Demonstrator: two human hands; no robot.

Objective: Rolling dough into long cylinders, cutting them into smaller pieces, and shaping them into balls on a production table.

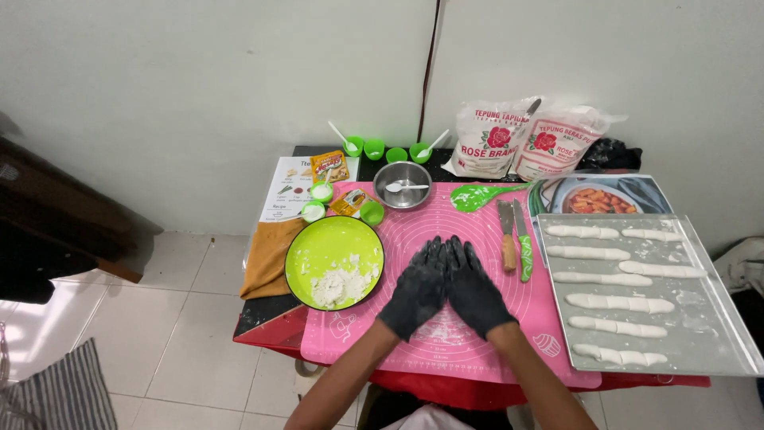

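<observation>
Rolling is judged to be the step in hand: the left hand and the right hand, both in black gloves dusted white, are laid flat side by side with fingers stretched out and close together, palms pressed down on the pink silicone baking mat. Whatever dough lies under the palms is hidden; only a floury smear shows on the mat just below them. Nothing is gripped by either hand.

Six pale rolled dough sticks are counted on the grey metal baking tray to the right — room is left for more. A next move, it is judged, calls for even pressure so that the piece is thinned to match those sticks.

Beside the left hand sits one round lime-green plate with a heap of white flour. One small steel bowl holds a white spoon. Two white flour bags stand at the wall, and two tools — a wooden-handled scraper and a green-handled knife — lie between mat and tray. About seven small green cups are seen in all.
</observation>
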